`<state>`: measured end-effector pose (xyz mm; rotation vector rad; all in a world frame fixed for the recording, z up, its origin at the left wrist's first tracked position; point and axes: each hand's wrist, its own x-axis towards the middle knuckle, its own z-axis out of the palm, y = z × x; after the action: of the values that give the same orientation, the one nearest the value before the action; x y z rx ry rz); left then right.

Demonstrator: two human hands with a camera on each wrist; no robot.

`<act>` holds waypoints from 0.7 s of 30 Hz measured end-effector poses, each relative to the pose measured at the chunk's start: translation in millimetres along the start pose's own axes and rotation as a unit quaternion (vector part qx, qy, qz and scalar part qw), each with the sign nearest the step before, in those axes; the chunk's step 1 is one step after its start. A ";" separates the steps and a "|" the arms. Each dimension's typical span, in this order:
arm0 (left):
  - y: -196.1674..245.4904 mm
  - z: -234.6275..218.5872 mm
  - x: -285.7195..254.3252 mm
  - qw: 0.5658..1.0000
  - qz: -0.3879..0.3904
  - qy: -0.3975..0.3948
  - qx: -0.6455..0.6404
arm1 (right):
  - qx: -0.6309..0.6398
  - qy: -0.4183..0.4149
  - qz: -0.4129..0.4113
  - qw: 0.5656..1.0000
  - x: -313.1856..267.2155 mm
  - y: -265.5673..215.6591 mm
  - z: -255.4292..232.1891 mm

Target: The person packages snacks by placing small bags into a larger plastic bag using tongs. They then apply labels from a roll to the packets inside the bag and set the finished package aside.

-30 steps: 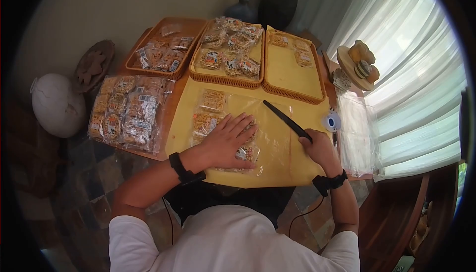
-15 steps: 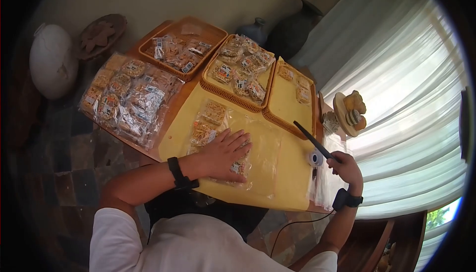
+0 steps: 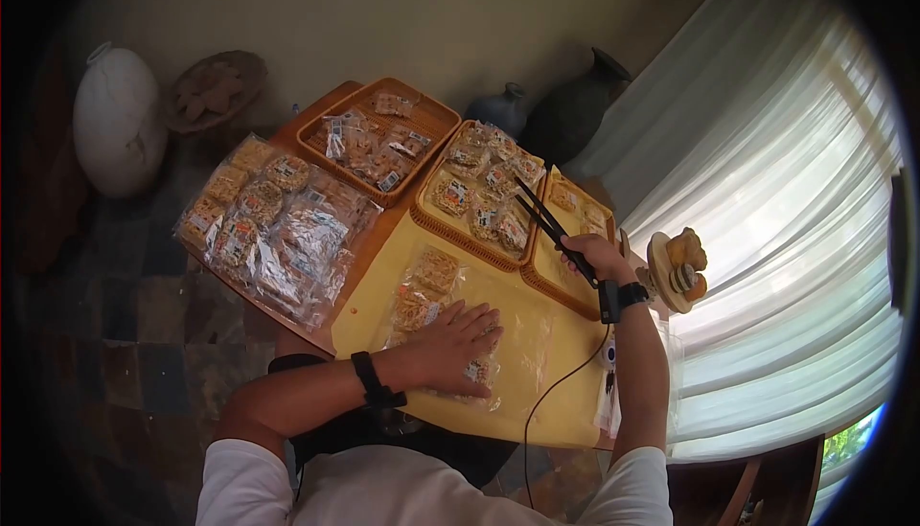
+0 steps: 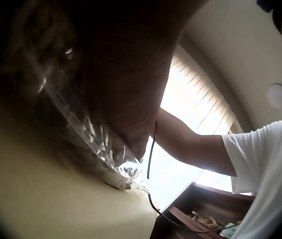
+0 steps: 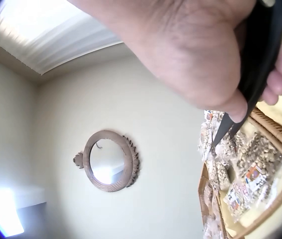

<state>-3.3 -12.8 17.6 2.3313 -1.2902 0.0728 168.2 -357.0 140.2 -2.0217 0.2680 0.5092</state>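
My left hand [image 3: 450,349] rests flat with spread fingers on a clear plastic bag [image 3: 428,282] holding snack packets. Its crinkled film [image 4: 98,144] shows beneath the palm in the left wrist view, and the hand hides part of the contents. With my right hand [image 3: 596,256] I grip black tongs [image 3: 548,221], whose two arms stand apart. Their tips overlap the right side of the middle wicker basket [image 3: 465,240], filled with wrapped snack packets [image 3: 450,195]. In the right wrist view the tongs [image 5: 263,64] point down toward those packets.
A large filled bag of packets [image 3: 278,219] lies on the table's left. The left basket [image 3: 309,133] holds smaller packets; the right basket [image 3: 561,296] holds a few. A decorated wooden stand [image 3: 661,263] is beside the curtain. A black cable [image 3: 530,421] hangs from the right wrist.
My right hand has carried the tongs leftward and forward from the table's right side to the middle basket, and their arms now show apart. The left hand stays on the bag. The head view has shifted.
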 end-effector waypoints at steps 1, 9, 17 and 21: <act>0.3 -0.3 -0.6 1.000 -0.002 0.006 0.004 | 0.011 -0.015 0.005 1.000 6.2 -1.1 0.1; -0.2 -0.3 -0.3 1.000 0.000 0.000 -0.004 | -0.002 -0.036 -0.003 0.999 56.9 4.0 2.6; 1.9 -3.3 1.2 1.000 0.005 -0.014 0.008 | 0.139 -0.020 -0.025 0.990 -19.3 32.7 5.3; 3.5 -12.4 3.9 0.999 0.009 -0.025 0.019 | 0.185 0.013 -0.031 0.982 -91.4 56.9 14.0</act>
<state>-1.8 -12.1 30.9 2.3668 -1.3445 0.0460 61.4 -374.4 132.0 -1.6699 0.2915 0.3637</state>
